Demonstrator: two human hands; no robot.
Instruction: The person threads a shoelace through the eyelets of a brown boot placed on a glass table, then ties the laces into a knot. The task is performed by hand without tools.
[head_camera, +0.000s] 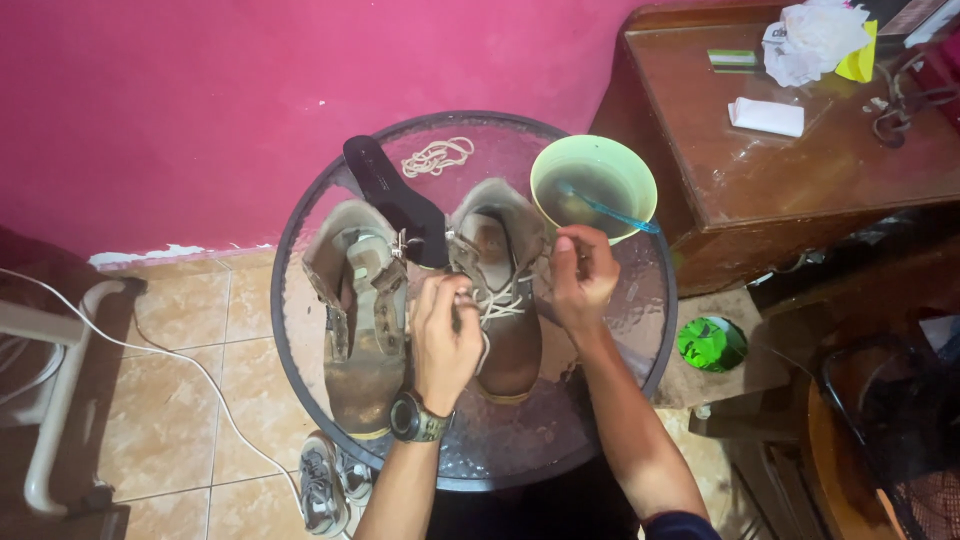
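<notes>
So: left hand (445, 335) and right hand (583, 278) both pinch white lace (503, 303) over brown leather boot (503, 290) on round glass table (300, 330), apparently for threading; green bowl (593, 185) just beside boot.

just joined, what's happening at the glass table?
A person works on the laces of the right-hand brown boot on a round glass table. The left hand pinches the white lace; the right hand pulls at the boot's far side. The other boot sits unlaced, with its loose lace, a black insole and a green bowl of water nearby.
</notes>
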